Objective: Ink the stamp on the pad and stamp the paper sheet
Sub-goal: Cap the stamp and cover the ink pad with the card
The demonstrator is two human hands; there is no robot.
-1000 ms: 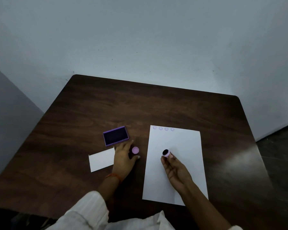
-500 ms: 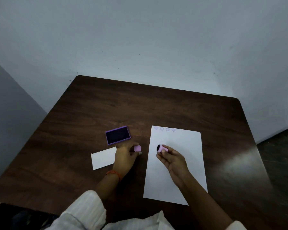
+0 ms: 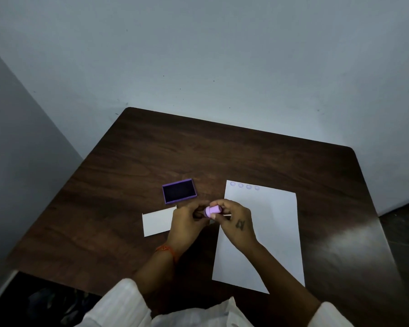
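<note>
- Pale grey-blue walls meet in a corner behind a dark brown wooden table (image 3: 234,161) with rounded far corners; a bright glare lies on the wood toward its right edge.
- One white paper sheet (image 3: 269,232) lies lengthwise from the near edge toward the far edge, right of the table's middle. Four faint purple round stamp marks (image 3: 244,185) sit in a row along its far edge, starting at the far-left corner.
- One purple ink pad (image 3: 179,191) rests open left of the sheet's far end, its dark inking face up and its long axis running roughly left to right.
- One small white card (image 3: 158,221) lies just nearer than the pad, toward the left edge, partly under the left hand.
- One pink stamp (image 3: 212,210) is held above the table just off the sheet's left edge, between the two hands. Its short cylindrical body lies nearly level, long axis left to right; the end toward the left hand is hidden.
- The right hand (image 3: 236,224) pinches the stamp body with thumb and fingertips; a small dark mark shows on its back.
- The left hand (image 3: 187,223) is curled with fingers closed at the stamp's left end; whatever it grips there is hidden. An orange thread circles that wrist.
- White sleeves show at the bottom edge.
</note>
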